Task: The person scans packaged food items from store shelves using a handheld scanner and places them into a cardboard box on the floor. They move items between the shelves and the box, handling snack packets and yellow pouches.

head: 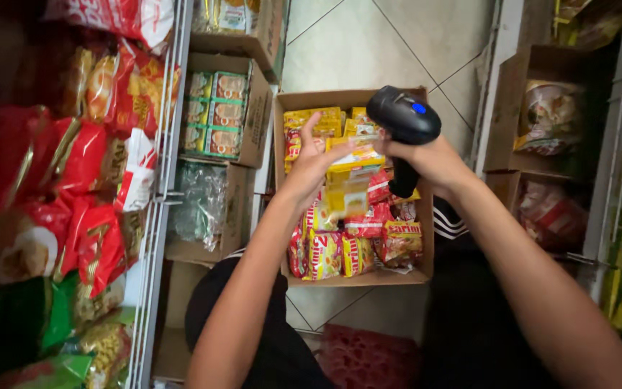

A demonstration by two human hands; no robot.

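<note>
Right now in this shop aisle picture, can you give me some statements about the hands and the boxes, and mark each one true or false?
1. The right hand holds a black barcode scanner. True.
2. The left hand holds a yellow packet. True.
3. The open cardboard box below the hands is filled with glass bottles. False: it holds yellow and red noodle packets.
4. The scanner has a blue button on top. True.
5. The wire shelf on the left holds folded clothes. False: it holds red snack bags.
</note>
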